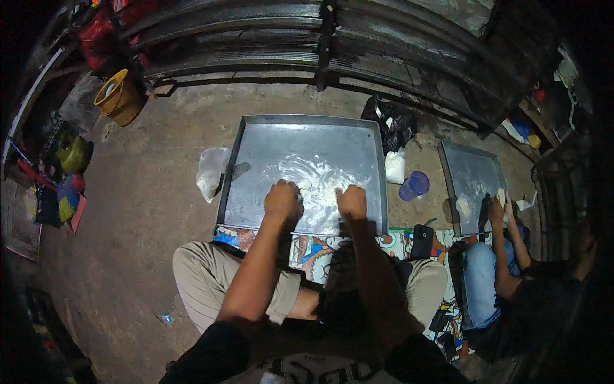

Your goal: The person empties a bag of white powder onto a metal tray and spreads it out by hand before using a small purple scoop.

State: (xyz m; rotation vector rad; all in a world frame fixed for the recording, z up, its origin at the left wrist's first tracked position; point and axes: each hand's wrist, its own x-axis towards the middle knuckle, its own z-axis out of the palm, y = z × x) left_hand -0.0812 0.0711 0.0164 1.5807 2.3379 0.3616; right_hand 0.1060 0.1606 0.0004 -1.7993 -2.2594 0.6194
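A large grey metal tray [307, 128] lies in front of me, its middle smeared with white flour [313, 169]. My left hand [282, 199] is closed, knuckles up, low over the tray. A pale, doughy-looking patch [306, 187] shows beside its thumb. My right hand [352, 202] is also closed, a short way to the right, with white crumbly material [331, 193] at its fingertips. The fingers' undersides are hidden, so what either hand grips cannot be made out. Between the two hands the tray surface is thickly whitened.
A clear bag of white powder [211, 174] sits left of the tray. Right of it stand a white container [394, 167], a purple cup [416, 184] and a black bag [390, 125]. A phone [422, 241] lies nearby. A co-worker's hands [502, 208] work at another tray [470, 166].
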